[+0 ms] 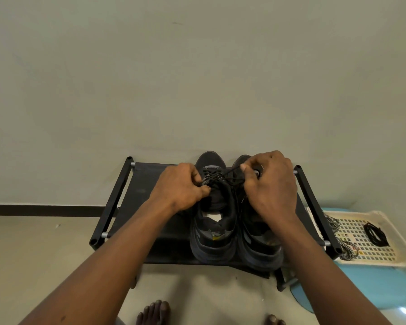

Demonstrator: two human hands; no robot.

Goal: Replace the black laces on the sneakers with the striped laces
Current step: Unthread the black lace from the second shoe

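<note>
1. Our fingers [198,181] on the left hand [179,186] are curled together and pinched on the black lace [223,178] at the near eyelets of the left black sneaker [212,233]; thumb and forefinger meet at the shoe's tongue.
2. That sneaker stands on the low black metal-framed shoe rack with a dark fabric shelf [145,195], toe toward the pale wall [197,66], heel toward us, its opening visible.
3. The lace runs rightward from the eyelets in a taut strand up to our right hand [271,184].
4. Our right hand's fingers are folded shut around the lace end, thumb pressed against the forefinger, above the toe of the right black sneaker [261,240], which stands touching the left one.
5. Beyond the rack's right rail lies a cream plastic perforated tray [384,233] on a light blue rounded surface [352,292].
6. In the tray, the black-and-white striped laces [348,248] trail along its left edge, partly behind the rail.
7. A small coil of loose black lace [376,233] sits well apart from them, near the tray's right side.
8. Our bare toes [154,313] show on the floor below.
</note>
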